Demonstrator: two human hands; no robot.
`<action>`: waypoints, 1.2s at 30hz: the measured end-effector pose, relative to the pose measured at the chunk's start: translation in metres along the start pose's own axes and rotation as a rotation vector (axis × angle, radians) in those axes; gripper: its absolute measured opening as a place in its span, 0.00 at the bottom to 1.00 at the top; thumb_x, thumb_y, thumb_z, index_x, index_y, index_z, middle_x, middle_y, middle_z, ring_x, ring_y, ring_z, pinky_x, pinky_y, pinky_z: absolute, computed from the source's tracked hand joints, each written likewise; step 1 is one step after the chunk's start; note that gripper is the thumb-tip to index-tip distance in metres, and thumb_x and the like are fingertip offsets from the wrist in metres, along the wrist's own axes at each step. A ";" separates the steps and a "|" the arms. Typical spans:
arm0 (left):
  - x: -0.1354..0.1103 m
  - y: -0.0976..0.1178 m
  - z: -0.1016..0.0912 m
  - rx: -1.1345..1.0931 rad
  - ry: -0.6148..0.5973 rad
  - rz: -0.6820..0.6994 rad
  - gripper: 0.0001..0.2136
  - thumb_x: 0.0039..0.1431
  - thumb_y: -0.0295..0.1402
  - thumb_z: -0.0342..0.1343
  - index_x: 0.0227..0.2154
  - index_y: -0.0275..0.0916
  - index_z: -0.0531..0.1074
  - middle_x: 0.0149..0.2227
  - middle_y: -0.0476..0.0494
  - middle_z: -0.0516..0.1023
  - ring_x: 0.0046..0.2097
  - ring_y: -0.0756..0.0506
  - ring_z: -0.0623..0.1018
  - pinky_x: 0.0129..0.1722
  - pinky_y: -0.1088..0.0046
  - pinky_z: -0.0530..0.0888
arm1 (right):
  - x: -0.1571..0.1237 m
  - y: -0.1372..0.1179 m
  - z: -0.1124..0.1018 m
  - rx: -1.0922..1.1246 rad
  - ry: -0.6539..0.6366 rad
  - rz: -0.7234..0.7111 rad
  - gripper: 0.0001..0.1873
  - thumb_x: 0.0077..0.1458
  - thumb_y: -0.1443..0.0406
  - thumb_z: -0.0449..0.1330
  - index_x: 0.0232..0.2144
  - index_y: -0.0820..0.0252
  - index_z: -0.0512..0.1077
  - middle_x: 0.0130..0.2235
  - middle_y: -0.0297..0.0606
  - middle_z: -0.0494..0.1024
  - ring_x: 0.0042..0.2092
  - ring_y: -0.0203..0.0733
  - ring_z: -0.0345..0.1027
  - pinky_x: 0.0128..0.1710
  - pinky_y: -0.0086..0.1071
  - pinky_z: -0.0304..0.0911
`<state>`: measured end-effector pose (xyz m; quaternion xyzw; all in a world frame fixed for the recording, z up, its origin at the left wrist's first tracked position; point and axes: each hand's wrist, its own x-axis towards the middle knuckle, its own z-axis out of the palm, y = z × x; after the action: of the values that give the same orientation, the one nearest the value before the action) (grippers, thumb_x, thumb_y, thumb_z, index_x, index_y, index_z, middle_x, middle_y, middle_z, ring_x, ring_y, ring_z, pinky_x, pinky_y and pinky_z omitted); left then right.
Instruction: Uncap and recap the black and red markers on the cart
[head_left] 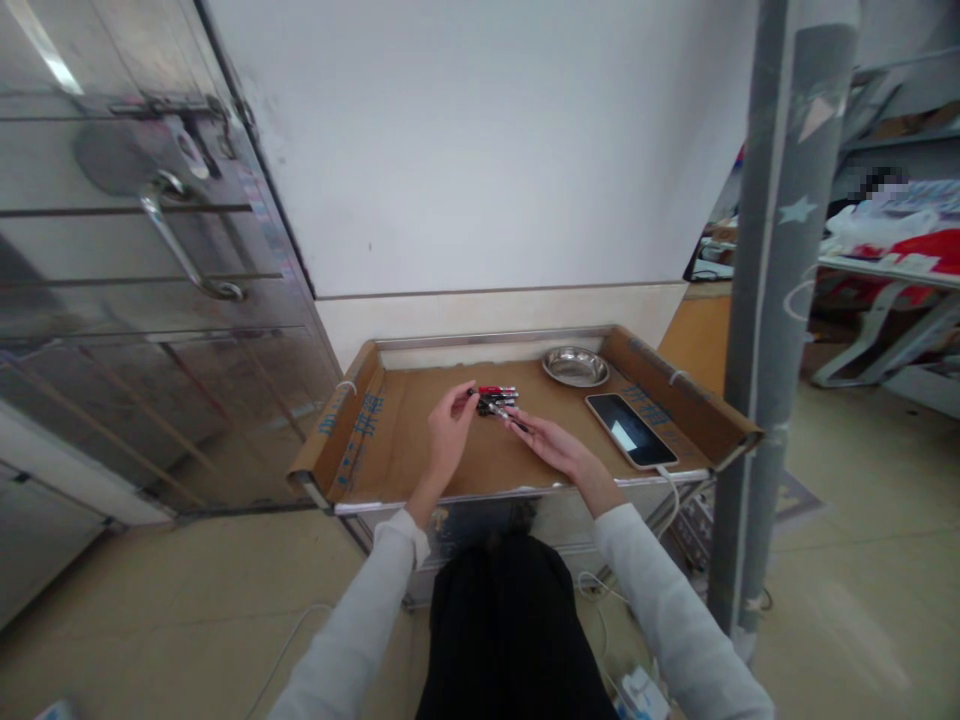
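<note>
In the head view, my left hand (451, 418) pinches the upper left end of a slim black-and-silver pen (496, 410). My right hand (553, 443) has thumb and fingers closed on its lower right end, palm turned partly up. The pen slants between both hands above the cardboard-lined tray table (412, 470). Just behind it lies a red pen-like stick (495, 390) with a silver end. Several dark, shiny sticks lie close by, partly hidden by the held pen; their exact kind is too small to tell.
A round metal dish (576, 367) stands at the back right of the cardboard. Nearer me is a phone (631, 431) with a white cable (675, 495). Raised cardboard edges flank the table. A grey pole (780, 300) rises on the right; a metal door (150, 250) is left.
</note>
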<state>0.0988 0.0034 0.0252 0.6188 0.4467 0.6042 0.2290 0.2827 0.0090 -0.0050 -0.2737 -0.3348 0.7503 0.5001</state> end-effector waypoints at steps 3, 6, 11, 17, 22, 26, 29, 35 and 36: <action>0.000 -0.020 -0.007 0.016 -0.064 -0.091 0.10 0.56 0.35 0.55 0.39 0.38 0.72 0.37 0.44 0.78 0.38 0.48 0.77 0.41 0.70 0.73 | -0.005 0.000 -0.008 -0.134 0.044 -0.050 0.13 0.46 0.71 0.63 0.38 0.61 0.76 0.44 0.37 0.78 0.46 0.34 0.71 0.52 0.27 0.65; -0.002 -0.039 -0.011 0.054 -0.288 -0.129 0.07 0.53 0.32 0.57 0.34 0.37 0.71 0.34 0.46 0.78 0.35 0.49 0.76 0.40 0.71 0.73 | -0.008 0.001 -0.013 -0.296 0.153 -0.172 0.15 0.42 0.68 0.67 0.37 0.60 0.77 0.40 0.37 0.80 0.43 0.37 0.72 0.52 0.33 0.64; -0.003 -0.044 -0.007 0.257 -0.484 0.009 0.03 0.54 0.30 0.56 0.33 0.39 0.70 0.33 0.49 0.75 0.36 0.48 0.74 0.40 0.69 0.72 | -0.005 0.000 -0.011 -0.651 0.258 -0.397 0.13 0.42 0.61 0.66 0.34 0.58 0.78 0.37 0.37 0.80 0.42 0.42 0.72 0.52 0.41 0.61; -0.004 -0.036 0.003 0.532 -0.422 0.269 0.08 0.56 0.23 0.48 0.35 0.39 0.69 0.41 0.42 0.69 0.48 0.44 0.68 0.51 0.62 0.67 | 0.007 0.007 0.001 -1.100 0.045 -0.496 0.09 0.50 0.66 0.58 0.32 0.51 0.78 0.38 0.34 0.80 0.41 0.43 0.72 0.49 0.40 0.62; -0.012 -0.035 0.003 0.468 -0.508 0.308 0.11 0.56 0.22 0.48 0.41 0.38 0.67 0.43 0.43 0.67 0.48 0.45 0.68 0.52 0.65 0.67 | 0.005 0.011 -0.003 -1.283 -0.079 -0.585 0.12 0.51 0.70 0.56 0.37 0.52 0.76 0.43 0.37 0.77 0.46 0.43 0.69 0.51 0.39 0.59; -0.011 -0.038 0.007 0.432 -0.563 0.238 0.05 0.58 0.28 0.50 0.38 0.39 0.67 0.40 0.44 0.68 0.46 0.45 0.70 0.50 0.65 0.68 | 0.000 0.007 -0.014 -1.399 0.011 -0.630 0.09 0.51 0.69 0.57 0.34 0.54 0.75 0.40 0.40 0.75 0.45 0.44 0.66 0.49 0.39 0.59; -0.006 -0.043 0.013 0.437 -0.551 0.210 0.04 0.59 0.27 0.49 0.33 0.39 0.68 0.38 0.45 0.68 0.44 0.46 0.70 0.49 0.66 0.69 | 0.003 0.003 -0.018 -1.463 0.029 -0.616 0.10 0.54 0.71 0.53 0.29 0.56 0.74 0.35 0.40 0.73 0.42 0.43 0.65 0.47 0.38 0.59; 0.002 -0.039 0.016 0.551 -0.463 0.249 0.05 0.59 0.25 0.49 0.36 0.39 0.67 0.40 0.44 0.69 0.45 0.45 0.70 0.48 0.66 0.68 | 0.014 0.002 -0.022 -1.523 0.045 -0.688 0.11 0.54 0.70 0.50 0.33 0.56 0.71 0.40 0.41 0.72 0.46 0.45 0.64 0.49 0.40 0.59; 0.003 -0.037 0.015 0.601 -0.420 0.256 0.05 0.59 0.26 0.48 0.36 0.39 0.68 0.40 0.43 0.69 0.45 0.45 0.70 0.48 0.66 0.68 | 0.014 0.002 -0.025 -1.543 0.093 -0.705 0.11 0.54 0.69 0.50 0.36 0.57 0.71 0.44 0.43 0.71 0.49 0.46 0.63 0.51 0.42 0.58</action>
<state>0.1021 0.0280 -0.0066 0.8192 0.4666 0.3301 0.0466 0.2949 0.0273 -0.0230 -0.4483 -0.7976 0.1001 0.3910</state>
